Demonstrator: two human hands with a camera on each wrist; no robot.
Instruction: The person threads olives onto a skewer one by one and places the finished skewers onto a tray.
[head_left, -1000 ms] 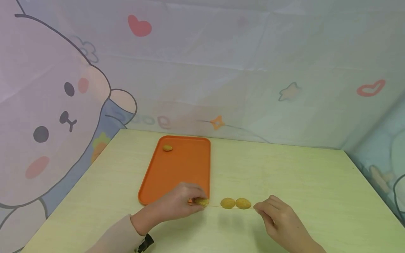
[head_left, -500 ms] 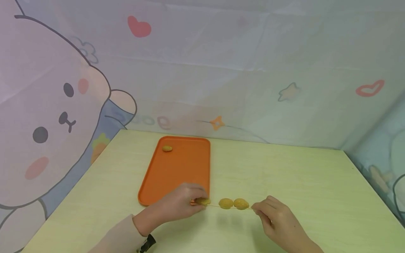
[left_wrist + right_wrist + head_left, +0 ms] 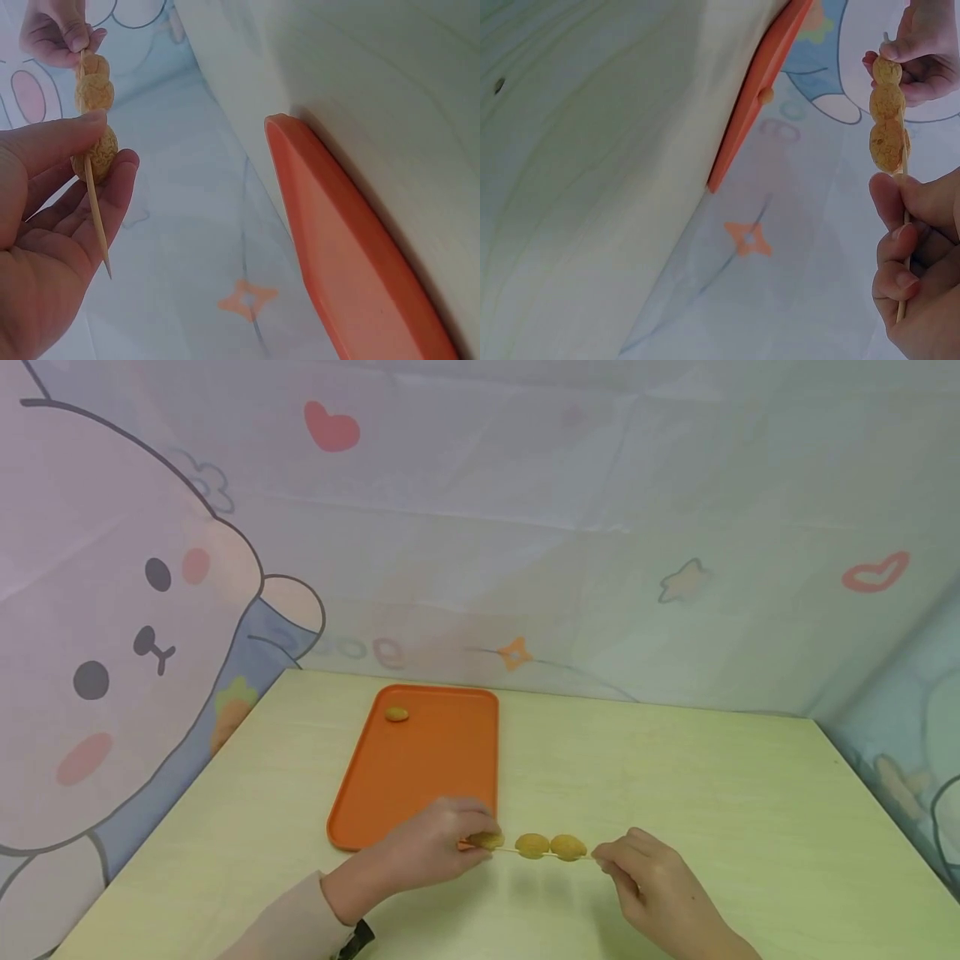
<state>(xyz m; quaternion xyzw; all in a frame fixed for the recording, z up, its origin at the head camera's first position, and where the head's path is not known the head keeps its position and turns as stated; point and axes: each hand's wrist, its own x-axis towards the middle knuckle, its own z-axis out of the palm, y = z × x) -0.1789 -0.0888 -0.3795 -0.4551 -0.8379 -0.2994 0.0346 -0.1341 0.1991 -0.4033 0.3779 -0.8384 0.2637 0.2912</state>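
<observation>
A thin wooden skewer [image 3: 96, 217] runs level between both hands above the table, its pointed end sticking out past the left hand. In the head view, two golden, wrinkled food balls [image 3: 532, 846] sit side by side on it, near the right hand. My left hand [image 3: 438, 847] pinches a third wrinkled ball [image 3: 95, 154] between thumb and fingers; the skewer passes through it, with a small gap to the other two. My right hand [image 3: 656, 881] grips the skewer's other end, fingers curled round the stick in the right wrist view.
An orange tray [image 3: 420, 760] lies on the pale wooden table [image 3: 660, 768], partly behind the left hand. One more wrinkled ball [image 3: 397, 714] rests in its far left corner. A printed cloth backdrop [image 3: 480, 527] stands behind the table.
The ball in my left hand has slid rightward along the skewer, narrowing the gap to the other two. My right hand and the skewer have shifted slightly left.
</observation>
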